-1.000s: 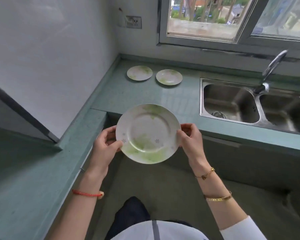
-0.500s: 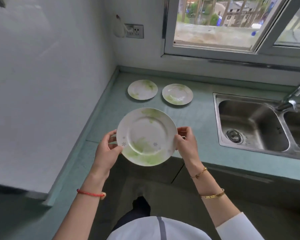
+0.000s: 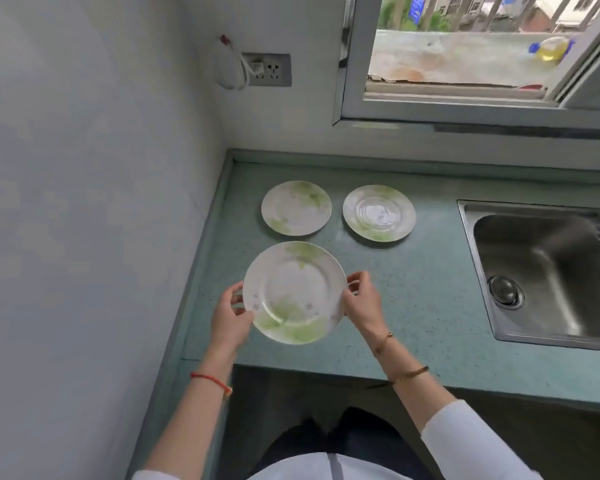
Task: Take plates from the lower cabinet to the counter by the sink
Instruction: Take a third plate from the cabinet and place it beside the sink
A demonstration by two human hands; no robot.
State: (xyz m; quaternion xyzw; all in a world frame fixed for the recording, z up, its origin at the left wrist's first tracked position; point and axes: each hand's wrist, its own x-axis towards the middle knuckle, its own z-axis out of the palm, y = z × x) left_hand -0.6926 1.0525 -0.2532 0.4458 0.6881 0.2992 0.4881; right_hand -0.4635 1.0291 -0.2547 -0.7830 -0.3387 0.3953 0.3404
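Observation:
I hold a white plate with green leaf print [image 3: 294, 292] level over the green counter [image 3: 420, 306], near its left front part. My left hand [image 3: 230, 315] grips its left rim and my right hand [image 3: 362, 301] grips its right rim. Two more plates of the same pattern lie flat on the counter behind it: one at the back left [image 3: 296, 207], one to its right [image 3: 379, 213]. The lower cabinet is not in view.
A steel sink [image 3: 548, 271] is set into the counter on the right. A white wall [image 3: 84, 202] bounds the counter on the left. A wall socket with a white cable [image 3: 267, 69] and a window [image 3: 465, 53] are behind.
Both hands have carried the plate forward from in front of the counter edge to above the counter, close behind the two lying plates. The view has tilted down over the counter.

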